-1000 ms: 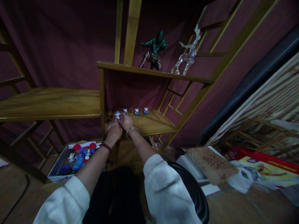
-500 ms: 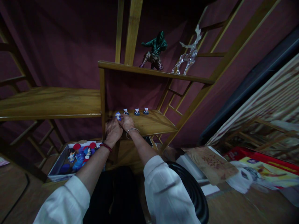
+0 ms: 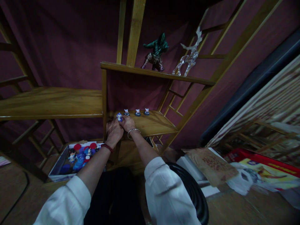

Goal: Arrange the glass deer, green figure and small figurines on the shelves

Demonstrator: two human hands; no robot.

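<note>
A small purple-and-white figurine (image 3: 119, 117) is at the left end of the low wooden shelf (image 3: 152, 125), held between my two hands. My left hand (image 3: 114, 131), with a red bead bracelet at its wrist, closes on its left side. On the other side my right hand (image 3: 127, 123), wearing a silver bangle, has its fingers closed on it. Its lower part is hidden by the fingers. Behind and to the right, three small white-and-dark figurines (image 3: 137, 112) stand in a row on the same shelf.
An open box (image 3: 56, 168) of blue, red and white figurines sits low at the left. Above, a green hooded statue (image 3: 157, 51) and a clear deer figure (image 3: 189, 59) stand on the upper shelf (image 3: 152, 71). A black ridged round object (image 3: 199, 197) and bags are at right.
Both hands and the purple figurine have stayed almost in place. The whole view has shifted very slightly.
</note>
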